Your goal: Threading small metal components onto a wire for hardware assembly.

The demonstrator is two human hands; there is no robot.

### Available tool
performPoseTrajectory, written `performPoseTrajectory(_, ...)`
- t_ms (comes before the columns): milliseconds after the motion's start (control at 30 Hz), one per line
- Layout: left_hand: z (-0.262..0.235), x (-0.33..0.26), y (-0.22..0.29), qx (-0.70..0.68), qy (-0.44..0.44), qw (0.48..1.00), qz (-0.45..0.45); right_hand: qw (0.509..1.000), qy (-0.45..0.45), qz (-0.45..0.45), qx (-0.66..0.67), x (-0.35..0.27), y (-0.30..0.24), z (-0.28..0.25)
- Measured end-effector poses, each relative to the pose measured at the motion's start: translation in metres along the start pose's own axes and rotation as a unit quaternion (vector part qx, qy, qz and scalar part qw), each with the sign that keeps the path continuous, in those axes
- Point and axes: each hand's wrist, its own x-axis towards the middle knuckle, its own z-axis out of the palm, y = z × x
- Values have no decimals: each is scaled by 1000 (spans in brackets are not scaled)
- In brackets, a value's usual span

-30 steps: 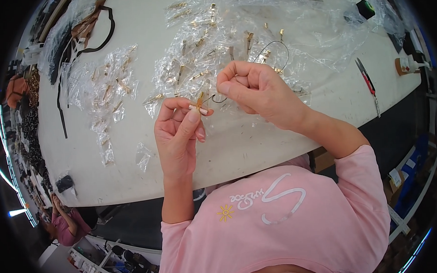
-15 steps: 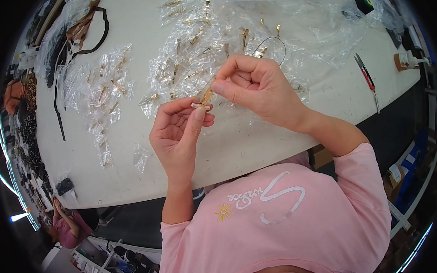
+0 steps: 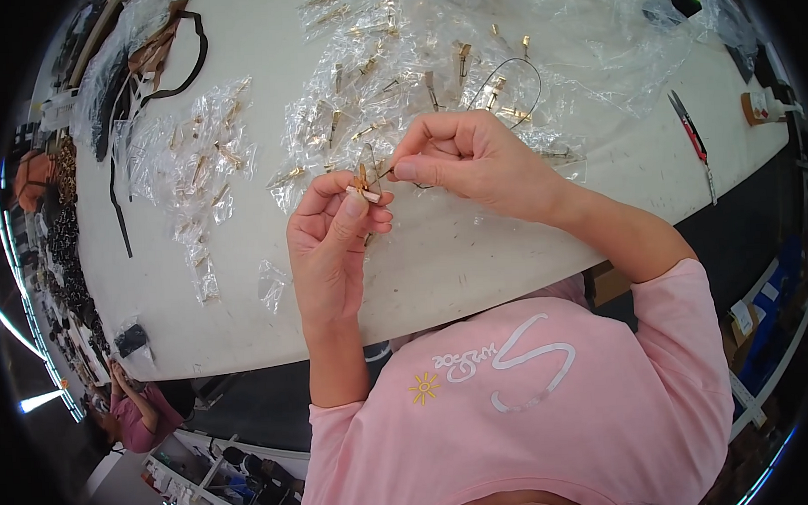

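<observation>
Hands barely moved | left hand (image 3: 332, 242) pinched gold clip (image 3: 363, 182), long way upright | right hand (image 3: 463, 157) pinched thin wire (image 3: 385, 171).

Gold clip (image 3: 362, 181) between both hands

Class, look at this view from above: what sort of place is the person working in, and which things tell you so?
Probably an assembly workshop for small metal fittings. The white worktable is strewn with gold-coloured clips in clear plastic bags, red-handled pliers lie nearby, and another person sits at the table's end.

Left hand (image 3: 332, 233) and right hand (image 3: 463, 157) both pinched, fingertips together.
</observation>
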Motion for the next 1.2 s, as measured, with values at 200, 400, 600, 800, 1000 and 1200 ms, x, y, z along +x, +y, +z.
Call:
performPoseTrajectory(200,6,0,1,23,38,999,-28,999,28,-7,46,-6,-2,3)
performPoseTrajectory(400,1,-1,-3,0,-17,999,-47,988,93,-64,-103,-10,-4,7)
performPoseTrajectory(600,2,-1,-2,-13,-4,1000,-24,964,126,-113,-205,-8,-4,10)
performPoseTrajectory(800,-14,-1,8,-168,-21,985,-21,992,101,-58,-40,0,-29,-10)
performPoseTrajectory(1000,-8,-3,6,-143,-40,989,-16,949,140,-234,-156,-11,-28,20)
performPoseTrajectory(1200,7,-7,9,-33,-4,999,-5,947,110,-242,-180,-9,-15,10)
